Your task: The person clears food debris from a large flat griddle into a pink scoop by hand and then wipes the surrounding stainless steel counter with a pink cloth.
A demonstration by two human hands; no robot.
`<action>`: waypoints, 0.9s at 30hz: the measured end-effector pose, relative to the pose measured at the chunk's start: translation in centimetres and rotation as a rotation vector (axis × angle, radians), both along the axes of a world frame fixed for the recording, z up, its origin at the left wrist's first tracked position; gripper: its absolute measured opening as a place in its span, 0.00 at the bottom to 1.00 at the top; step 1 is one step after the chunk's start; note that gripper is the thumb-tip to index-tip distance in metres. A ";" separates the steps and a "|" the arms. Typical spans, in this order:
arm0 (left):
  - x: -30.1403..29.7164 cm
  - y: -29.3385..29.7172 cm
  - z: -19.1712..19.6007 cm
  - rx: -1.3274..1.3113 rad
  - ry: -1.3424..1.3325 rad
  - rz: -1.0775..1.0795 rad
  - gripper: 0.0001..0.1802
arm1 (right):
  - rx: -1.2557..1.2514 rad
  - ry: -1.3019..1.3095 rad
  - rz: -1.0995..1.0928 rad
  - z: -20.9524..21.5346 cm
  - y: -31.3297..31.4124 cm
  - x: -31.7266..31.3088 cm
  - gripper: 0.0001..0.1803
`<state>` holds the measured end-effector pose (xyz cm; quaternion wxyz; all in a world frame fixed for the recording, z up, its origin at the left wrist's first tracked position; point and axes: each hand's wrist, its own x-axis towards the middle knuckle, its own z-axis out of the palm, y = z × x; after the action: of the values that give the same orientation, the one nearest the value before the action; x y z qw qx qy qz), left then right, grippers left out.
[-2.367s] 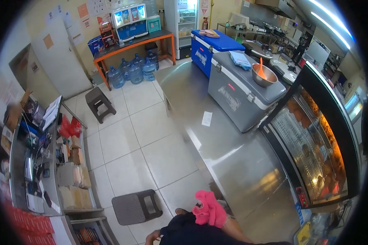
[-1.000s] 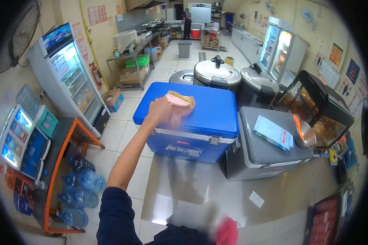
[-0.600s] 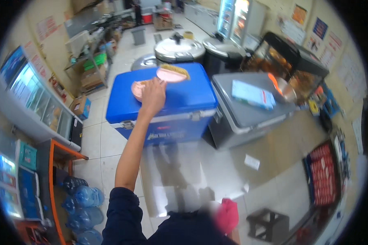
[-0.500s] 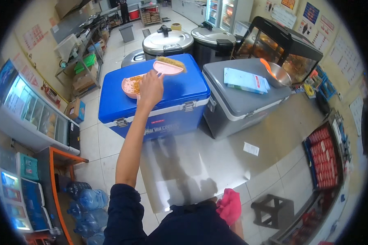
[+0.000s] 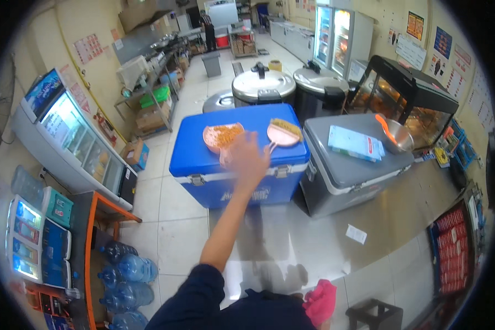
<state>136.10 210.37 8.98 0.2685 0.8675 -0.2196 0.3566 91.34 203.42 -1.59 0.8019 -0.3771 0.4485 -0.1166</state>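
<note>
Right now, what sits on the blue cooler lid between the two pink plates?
In the head view, nothing sits between the left pink plate and the right pink plate: only bare blue cooler lid, with the blurred left hand just below the gap.

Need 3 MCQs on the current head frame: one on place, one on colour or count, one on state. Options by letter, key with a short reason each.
1. Where do the two pink plates lie?
A. on the blue cooler's lid
B. on the grey cooler's lid
C. on the floor

2. What colour is the utensil in the metal bowl?
A. green
B. orange
C. black

3. How is the left hand?
A. closed round a plate handle
B. open with fingers spread, over the blue cooler's front edge
C. resting on the grey cooler

Answers:
1 A: both plates sit on the blue cooler, the second near its right edge.
2 B: an orange handle sticks out of the bowl on the grey cooler.
3 B: the fingers are fanned out, blurred, gripping nothing.
</note>
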 end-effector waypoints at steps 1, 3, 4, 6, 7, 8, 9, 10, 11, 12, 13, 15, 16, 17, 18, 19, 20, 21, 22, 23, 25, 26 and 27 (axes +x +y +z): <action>-0.2 2.0 0.5 -0.152 -0.061 0.050 0.28 | -0.022 -0.003 0.013 0.0 -0.4 -0.2 0.12; -0.8 6.1 0.9 -0.371 0.089 0.198 0.28 | -0.064 -0.002 0.038 0.0 -1.3 -0.7 0.12; -0.2 9.5 0.0 -0.541 0.285 0.277 0.27 | -0.072 -0.016 0.079 0.2 -1.2 -0.7 0.11; 1.1 14.2 -2.4 -0.757 0.719 0.125 0.31 | -0.112 -0.041 0.149 0.4 -1.4 -0.7 0.11; 1.0 14.1 -2.3 -0.754 0.715 0.122 0.31 | -0.122 -0.050 0.158 0.2 -1.6 -0.8 0.11; 0.6 13.6 -2.1 -0.838 0.903 -0.086 0.34 | -0.129 -0.063 0.161 0.3 -1.9 -0.8 0.11; 0.2 13.0 -1.9 -0.911 1.088 -0.299 0.37 | -0.096 -0.084 0.132 0.0 -2.1 -0.5 0.11; -0.4 12.2 -1.4 -0.946 1.151 -0.363 0.39 | -0.061 -0.107 0.106 -0.3 -2.4 -0.4 0.11; -0.3 12.3 -1.4 -0.947 1.138 -0.351 0.39 | 0.007 -0.156 0.068 -0.7 -2.4 0.1 0.11; 0.5 12.4 -2.1 -1.042 1.188 -0.447 0.37 | 0.011 -0.164 0.080 -1.1 -2.2 0.4 0.11; 1.1 12.5 -2.8 -1.136 1.237 -0.547 0.35 | 0.133 -0.221 -0.044 -1.5 -1.9 0.6 0.11; 1.8 12.2 -3.1 -1.167 1.244 -0.575 0.33 | 0.257 -0.278 -0.179 -1.6 -1.3 0.7 0.10; 2.1 12.1 -3.4 -1.216 1.239 -0.593 0.32 | 0.111 -0.285 -0.074 -1.5 -0.8 0.4 0.10; 2.5 11.4 -3.3 -1.261 1.243 -0.621 0.31 | -0.038 -0.289 0.017 -1.4 -0.5 0.1 0.11; 3.0 10.7 -3.2 -1.247 1.261 -0.633 0.31 | -0.038 -0.286 -0.005 -1.2 -0.2 -0.2 0.11; 3.4 9.8 -3.4 -1.293 1.306 -0.639 0.30 | 0.003 -0.237 0.003 -1.1 -0.1 -0.7 0.11; 3.8 7.8 -3.7 -1.335 1.367 -0.652 0.29 | 0.041 -0.183 -0.002 -1.2 -0.5 -1.6 0.12; 5.7 8.8 -4.5 -1.324 1.370 -0.651 0.29 | 0.048 -0.186 -0.008 -4.1 -1.4 -2.3 0.12; 8.9 13.6 -5.4 -1.334 1.327 -0.792 0.23 | 0.091 -0.196 0.017 -4.4 -1.0 -2.1 0.13; 10.8 15.5 -6.4 -1.323 1.340 -0.960 0.17 | 0.146 -0.186 0.024 -3.9 -1.0 -1.8 0.14; 10.3 10.2 -7.5 -1.306 1.381 -1.274 0.15 | 0.279 -0.092 -0.104 -3.4 -3.0 -3.7 0.16; 10.6 10.2 -8.6 -1.113 1.176 -1.057 0.15 | 0.347 -0.069 -0.134 -3.1 -4.1 -4.2 0.17; 11.1 10.6 -9.0 -1.058 1.207 -1.035 0.15 | 0.385 -0.060 -0.164 -2.9 -5.2 -4.4 0.18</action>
<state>147.18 221.01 -0.01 0.8183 0.4665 -0.2111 -0.2611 86.89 198.26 -4.49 0.8599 -0.1755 0.4677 -0.1046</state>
